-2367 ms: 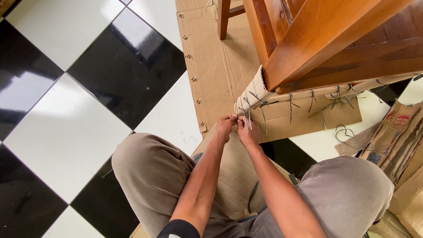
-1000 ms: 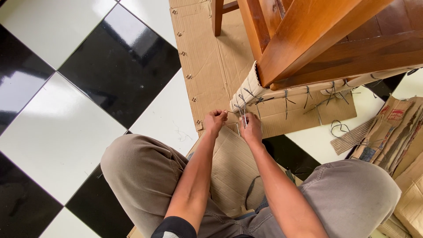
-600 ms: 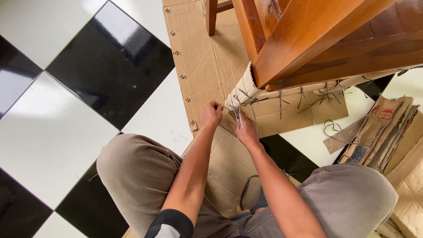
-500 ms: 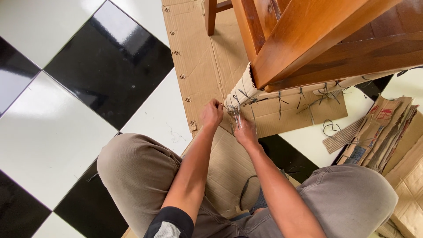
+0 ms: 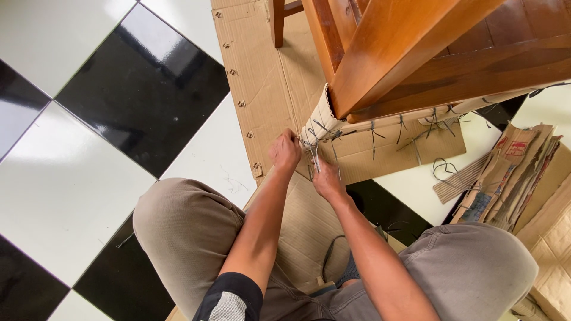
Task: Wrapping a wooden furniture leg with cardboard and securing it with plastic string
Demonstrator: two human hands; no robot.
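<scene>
Both hands, left hand (image 5: 285, 151) and right hand (image 5: 326, 180), pinched on grey ties (image 5: 315, 156) at the cardboard-wrapped chair leg (image 5: 324, 119); several knots look done further along.

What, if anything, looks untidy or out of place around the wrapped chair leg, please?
Loose grey string lies curled on the white tile, and the tie ends along the cardboard-wrapped rail stick out untrimmed. Torn cardboard scraps sit heaped at right.
</scene>
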